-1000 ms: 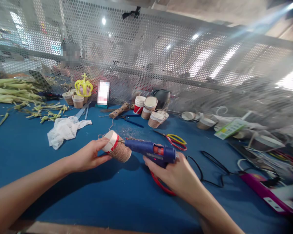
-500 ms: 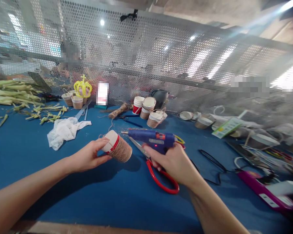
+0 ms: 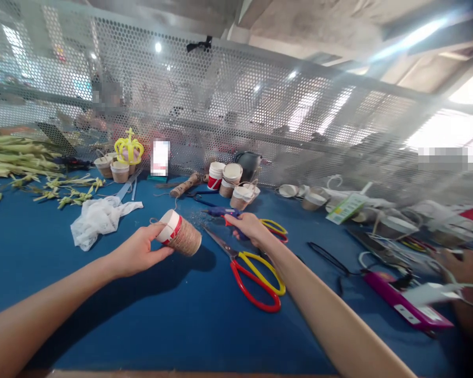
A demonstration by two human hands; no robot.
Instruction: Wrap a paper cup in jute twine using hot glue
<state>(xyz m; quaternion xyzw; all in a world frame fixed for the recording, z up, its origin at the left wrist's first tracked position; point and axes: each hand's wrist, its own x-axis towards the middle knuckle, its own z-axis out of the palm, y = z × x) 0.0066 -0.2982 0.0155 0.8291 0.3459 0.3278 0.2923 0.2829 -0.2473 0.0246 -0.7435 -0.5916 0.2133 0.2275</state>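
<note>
Tilted on its side above the table, a paper cup (image 3: pixel 185 239) wrapped in brown twine is held at its white rim by my left hand (image 3: pixel 140 252). A red band shows between the rim and the twine. Farther off, my right hand (image 3: pixel 250 228) grips a blue glue gun (image 3: pixel 223 211) by its handle, its nozzle pointing left. Nearer to me than the glue gun lie scissors (image 3: pixel 256 302) with one red and one yellow handle, blades toward the cup. A strand of twine runs from the cup toward a twine roll (image 3: pixel 185 185).
Several twine-wrapped cups (image 3: pixel 242 197) stand at the back. Crumpled white plastic (image 3: pixel 96 220) and plant strips (image 3: pixel 19 157) lie left. Right are a purple power strip (image 3: pixel 402 302), cables and another person's hand (image 3: pixel 463 268). A perforated metal screen (image 3: pixel 205 105) closes the back.
My right hand has carried the glue gun away from me and slightly left, uncovering the scissors' handles. My left hand still holds the cup. The view has shifted a little, and another person's hand shows at right.
</note>
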